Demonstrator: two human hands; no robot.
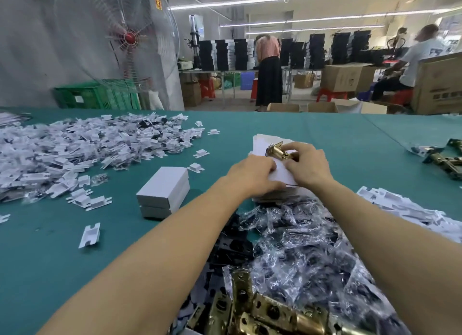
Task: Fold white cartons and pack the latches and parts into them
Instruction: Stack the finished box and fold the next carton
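Carton [281, 172] half hidden in left hand [252, 176] | latch [278, 151] pinched by right hand [308, 165]

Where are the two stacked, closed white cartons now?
Head view, left of centre: the cartons lie on the green table, left of the left hand.

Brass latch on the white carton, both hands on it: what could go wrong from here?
1. The brass cylindrical latch lies on the white cardboard carton, not enclosed. Only the right hand pinches it, so it may roll off or dent a flap while the left hand works the card.
2. The heap of clear plastic parts bags crowds the carton's near edge. A bag could get caught in a fold.
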